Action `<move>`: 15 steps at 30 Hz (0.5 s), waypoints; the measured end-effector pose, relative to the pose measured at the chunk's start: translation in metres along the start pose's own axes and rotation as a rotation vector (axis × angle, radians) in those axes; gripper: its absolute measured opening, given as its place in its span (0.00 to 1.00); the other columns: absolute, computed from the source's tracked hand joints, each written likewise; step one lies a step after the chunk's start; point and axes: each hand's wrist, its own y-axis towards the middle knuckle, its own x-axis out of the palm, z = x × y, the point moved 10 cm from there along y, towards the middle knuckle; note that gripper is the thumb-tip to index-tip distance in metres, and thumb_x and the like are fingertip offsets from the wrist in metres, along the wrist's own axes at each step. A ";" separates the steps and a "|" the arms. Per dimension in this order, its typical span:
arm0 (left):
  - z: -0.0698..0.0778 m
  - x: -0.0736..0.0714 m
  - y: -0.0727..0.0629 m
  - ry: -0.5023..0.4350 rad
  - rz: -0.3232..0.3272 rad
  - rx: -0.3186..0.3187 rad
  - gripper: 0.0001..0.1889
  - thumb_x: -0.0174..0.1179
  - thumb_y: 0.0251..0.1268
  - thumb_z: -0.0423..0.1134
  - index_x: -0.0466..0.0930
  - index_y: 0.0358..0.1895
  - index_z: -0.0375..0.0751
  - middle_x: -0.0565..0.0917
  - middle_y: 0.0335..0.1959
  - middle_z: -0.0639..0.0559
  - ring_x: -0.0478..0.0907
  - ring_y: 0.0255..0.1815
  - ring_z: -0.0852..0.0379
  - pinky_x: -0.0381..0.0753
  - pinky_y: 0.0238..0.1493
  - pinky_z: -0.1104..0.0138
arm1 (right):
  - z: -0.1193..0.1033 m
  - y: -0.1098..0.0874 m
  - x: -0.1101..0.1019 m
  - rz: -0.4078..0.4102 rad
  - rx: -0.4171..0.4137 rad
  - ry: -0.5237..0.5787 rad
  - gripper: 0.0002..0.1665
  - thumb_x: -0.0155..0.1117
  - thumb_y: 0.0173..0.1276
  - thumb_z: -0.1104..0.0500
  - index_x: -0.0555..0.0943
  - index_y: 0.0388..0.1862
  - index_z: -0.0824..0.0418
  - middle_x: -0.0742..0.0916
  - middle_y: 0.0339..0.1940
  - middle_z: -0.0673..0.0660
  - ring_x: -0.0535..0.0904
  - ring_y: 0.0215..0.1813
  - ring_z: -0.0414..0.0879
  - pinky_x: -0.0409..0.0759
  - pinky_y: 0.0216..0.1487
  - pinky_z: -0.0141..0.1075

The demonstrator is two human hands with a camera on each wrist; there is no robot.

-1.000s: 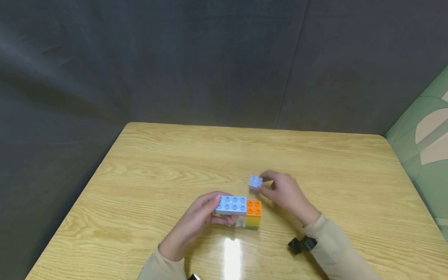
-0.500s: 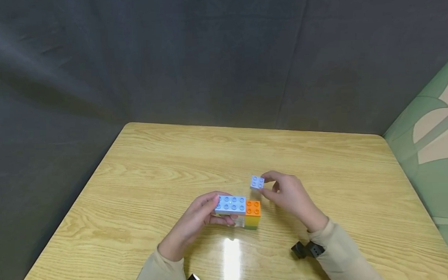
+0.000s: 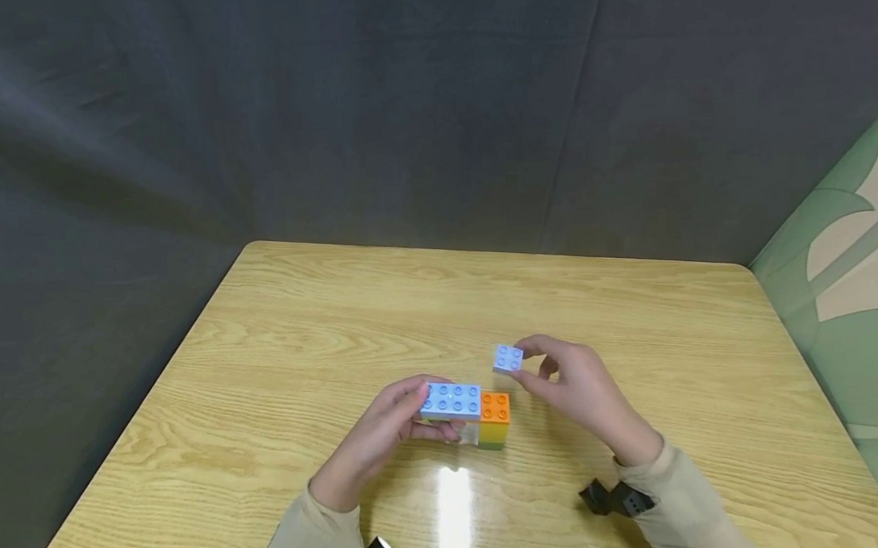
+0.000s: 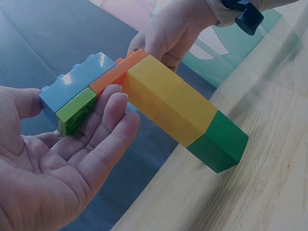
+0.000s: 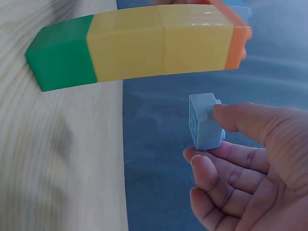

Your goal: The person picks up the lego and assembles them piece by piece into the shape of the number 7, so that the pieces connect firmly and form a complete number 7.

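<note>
My left hand [image 3: 382,429] grips a tower of toy building bricks at its top, thumb on the end of a long blue brick [image 3: 451,399]. Beside and below that one are an orange brick [image 3: 495,405] and a lime green brick [image 4: 76,113], which my left fingers touch from underneath. Two yellow bricks [image 4: 154,86] and a dark green brick [image 4: 219,144] form the column down at the tabletop. Between thumb and fingertips, my right hand [image 3: 581,382] pinches a small light blue brick [image 3: 508,357], studs up, just beyond the tower and apart from it.
Both hands work over a wooden table [image 3: 339,310]. A dark curtain [image 3: 434,121] hangs behind and to the left, and a green patterned panel [image 3: 846,292] stands at right. Black wrist devices, one being the right wrist camera [image 3: 617,500], sit at the sleeves.
My right hand has drawn slightly rightward with the small light blue brick, its forearm shifting right and toward me. The left hand and the tower have stayed almost still.
</note>
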 end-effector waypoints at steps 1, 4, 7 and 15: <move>0.000 0.000 0.000 0.000 0.001 -0.001 0.25 0.34 0.82 0.42 0.68 0.59 0.18 0.82 0.44 0.30 0.84 0.38 0.53 0.83 0.45 0.48 | -0.001 -0.001 -0.001 0.001 -0.002 0.002 0.18 0.73 0.62 0.56 0.83 0.50 0.57 0.87 0.44 0.52 0.75 0.28 0.40 0.72 0.22 0.31; 0.000 0.000 0.000 0.001 0.003 -0.002 0.25 0.34 0.82 0.42 0.68 0.59 0.18 0.82 0.44 0.31 0.84 0.38 0.53 0.82 0.45 0.47 | -0.004 -0.003 -0.005 0.006 -0.012 0.009 0.18 0.73 0.62 0.56 0.83 0.50 0.57 0.87 0.44 0.52 0.75 0.28 0.40 0.72 0.21 0.31; 0.000 -0.001 0.000 0.000 0.006 -0.005 0.26 0.35 0.82 0.42 0.68 0.60 0.18 0.82 0.44 0.32 0.84 0.38 0.53 0.82 0.45 0.46 | -0.007 -0.005 -0.008 0.010 -0.021 0.014 0.18 0.73 0.62 0.57 0.83 0.51 0.56 0.87 0.44 0.51 0.75 0.28 0.40 0.71 0.19 0.31; -0.001 -0.002 0.000 0.004 0.016 -0.010 0.26 0.35 0.82 0.43 0.69 0.59 0.18 0.82 0.45 0.28 0.84 0.38 0.52 0.81 0.45 0.43 | -0.016 -0.009 -0.015 0.034 -0.061 0.006 0.18 0.73 0.61 0.58 0.83 0.51 0.57 0.87 0.42 0.50 0.74 0.28 0.39 0.67 0.15 0.30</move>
